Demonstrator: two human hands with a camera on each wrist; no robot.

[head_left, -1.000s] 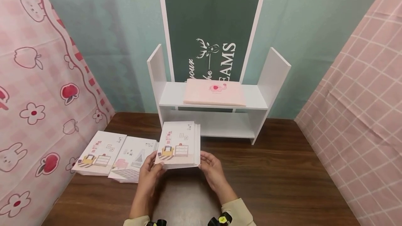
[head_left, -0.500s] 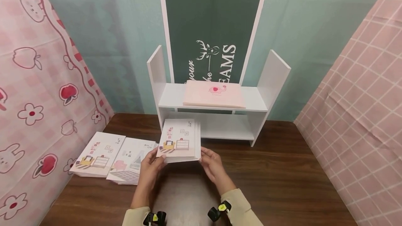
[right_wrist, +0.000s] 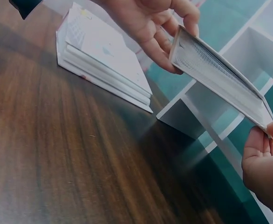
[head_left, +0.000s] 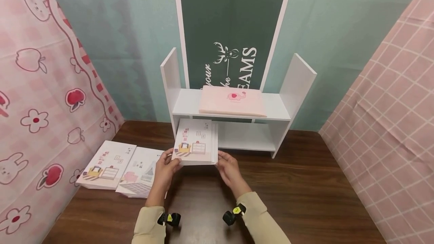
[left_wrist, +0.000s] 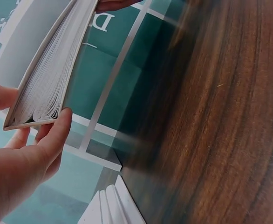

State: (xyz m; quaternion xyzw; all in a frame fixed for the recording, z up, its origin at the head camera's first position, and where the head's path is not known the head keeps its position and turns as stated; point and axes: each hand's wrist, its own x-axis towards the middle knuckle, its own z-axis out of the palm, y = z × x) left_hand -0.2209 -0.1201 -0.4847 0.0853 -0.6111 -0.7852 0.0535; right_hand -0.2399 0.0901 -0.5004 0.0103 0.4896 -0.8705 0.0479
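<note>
Carefully, by Two Corners

The left hand and right hand pinch the near corners of a white hardcover book with a printed room scene, held above the dark brown wood-grain table, at the left front of a white two-tier board shelf. Should it swing crooked, its far edge could knock the shelf's left upright; a slackened pinch might let the covers spring, since the pages fan loosely. Most fingers beneath are hidden from the head view, and whether the far edge lies inside the shelf is hard to judge.
</note>
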